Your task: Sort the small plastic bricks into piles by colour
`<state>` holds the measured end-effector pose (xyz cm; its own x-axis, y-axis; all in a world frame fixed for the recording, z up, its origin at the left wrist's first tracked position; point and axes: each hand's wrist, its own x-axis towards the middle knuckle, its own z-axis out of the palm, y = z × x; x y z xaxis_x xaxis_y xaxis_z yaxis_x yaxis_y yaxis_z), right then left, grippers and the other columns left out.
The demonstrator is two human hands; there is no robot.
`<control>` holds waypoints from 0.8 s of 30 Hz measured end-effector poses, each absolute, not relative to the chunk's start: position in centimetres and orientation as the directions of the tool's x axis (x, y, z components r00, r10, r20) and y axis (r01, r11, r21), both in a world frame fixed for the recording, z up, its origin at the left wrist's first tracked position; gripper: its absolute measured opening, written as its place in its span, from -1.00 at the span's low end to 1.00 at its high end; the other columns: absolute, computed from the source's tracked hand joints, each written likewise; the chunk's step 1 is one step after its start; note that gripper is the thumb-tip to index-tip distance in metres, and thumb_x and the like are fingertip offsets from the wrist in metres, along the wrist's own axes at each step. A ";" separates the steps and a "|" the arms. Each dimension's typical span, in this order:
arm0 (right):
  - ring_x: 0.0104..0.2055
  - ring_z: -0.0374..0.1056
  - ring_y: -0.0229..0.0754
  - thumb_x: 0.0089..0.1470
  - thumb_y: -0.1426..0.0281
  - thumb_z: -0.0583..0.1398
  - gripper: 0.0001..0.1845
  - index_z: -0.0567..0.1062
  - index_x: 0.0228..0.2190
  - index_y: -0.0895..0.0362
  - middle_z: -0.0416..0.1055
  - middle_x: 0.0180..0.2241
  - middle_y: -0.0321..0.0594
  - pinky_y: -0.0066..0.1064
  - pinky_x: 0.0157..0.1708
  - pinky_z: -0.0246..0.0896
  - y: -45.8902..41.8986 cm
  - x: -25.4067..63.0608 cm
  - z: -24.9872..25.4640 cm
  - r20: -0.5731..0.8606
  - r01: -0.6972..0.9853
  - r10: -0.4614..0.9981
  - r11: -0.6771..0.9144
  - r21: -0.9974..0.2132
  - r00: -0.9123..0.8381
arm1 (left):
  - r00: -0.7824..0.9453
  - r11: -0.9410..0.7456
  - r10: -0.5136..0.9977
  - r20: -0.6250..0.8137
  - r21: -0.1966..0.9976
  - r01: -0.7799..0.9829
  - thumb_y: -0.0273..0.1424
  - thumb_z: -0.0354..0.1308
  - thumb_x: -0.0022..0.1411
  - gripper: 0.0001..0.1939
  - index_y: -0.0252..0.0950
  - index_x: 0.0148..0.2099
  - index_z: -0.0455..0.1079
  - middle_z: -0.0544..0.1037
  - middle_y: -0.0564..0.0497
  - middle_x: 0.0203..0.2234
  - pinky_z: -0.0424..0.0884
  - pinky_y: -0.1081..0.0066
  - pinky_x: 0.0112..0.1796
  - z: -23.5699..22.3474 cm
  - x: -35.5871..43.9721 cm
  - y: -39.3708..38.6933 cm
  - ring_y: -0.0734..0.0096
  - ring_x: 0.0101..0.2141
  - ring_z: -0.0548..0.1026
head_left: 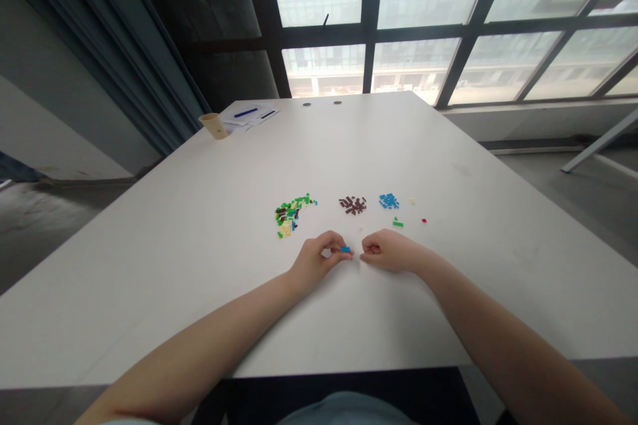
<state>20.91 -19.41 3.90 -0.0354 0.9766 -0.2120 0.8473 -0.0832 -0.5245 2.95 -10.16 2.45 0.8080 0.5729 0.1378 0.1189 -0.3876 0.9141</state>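
Note:
My left hand (319, 257) pinches a small blue building brick (345, 249) between thumb and fingers, just above the white table. Close by on the right, my right hand (391, 251) is closed with its fingertips pressed together; whatever they hold, if anything, is hidden. Beyond the hands lie a pile of brown bricks (353, 205) and a pile of blue bricks (389, 201). A mixed pile of green, yellow, brown and blue bricks (289, 214) spreads out ahead of my left hand. Past my right hand are a few green bricks (397, 222) and a red brick (424, 220).
The white table (199, 246) stretches away toward large windows. At its far left stand a beige paper cup (214, 126) and papers (249, 118) with a blue pen (246, 112) on top. Tiny pale yellow pieces (412, 200) lie right of the blue pile.

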 end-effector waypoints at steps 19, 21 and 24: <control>-0.50 0.13 -0.36 -0.02 0.39 0.19 -0.91 0.49 -0.40 0.12 0.32 -0.50 -0.29 -0.52 -0.45 0.08 -19.6 19.5 4.9 0.349 0.669 0.936 0.287 -0.685 -0.044 | 0.829 -0.158 0.554 0.073 0.987 0.018 -0.37 0.30 -0.10 -0.76 -0.33 -0.43 0.29 0.46 0.04 -0.49 0.24 0.49 -0.41 1.7 3.5 -9.6 0.53 -0.47 0.36; -0.49 0.15 -0.36 -0.01 0.40 0.18 -0.91 0.49 -0.40 0.12 0.36 -0.48 -0.28 -0.51 -0.44 0.10 -19.6 19.2 4.8 0.364 0.666 0.931 0.297 -0.684 -0.041 | 0.833 -0.091 0.551 0.052 0.996 -0.003 -0.38 0.31 -0.12 -0.74 -0.34 -0.44 0.28 0.44 0.06 -0.52 0.22 0.49 -0.42 1.3 3.6 -9.5 0.55 -0.49 0.32; -0.48 0.19 -0.36 -0.01 0.43 0.18 -0.90 0.49 -0.38 0.12 0.38 -0.46 -0.28 -0.52 -0.42 0.12 -19.6 18.9 4.7 0.374 0.666 0.927 0.303 -0.682 -0.039 | 0.830 0.005 0.557 0.038 0.999 -0.049 -0.37 0.32 -0.13 -0.72 -0.34 -0.43 0.28 0.41 0.07 -0.53 0.22 0.48 -0.40 0.8 3.6 -9.3 0.54 -0.49 0.31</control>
<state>18.95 -19.64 4.73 -0.0386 0.9268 0.3737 0.6660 0.3027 -0.6818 3.63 -9.26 0.84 0.8297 0.5569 0.0379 -0.0490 0.0051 0.9988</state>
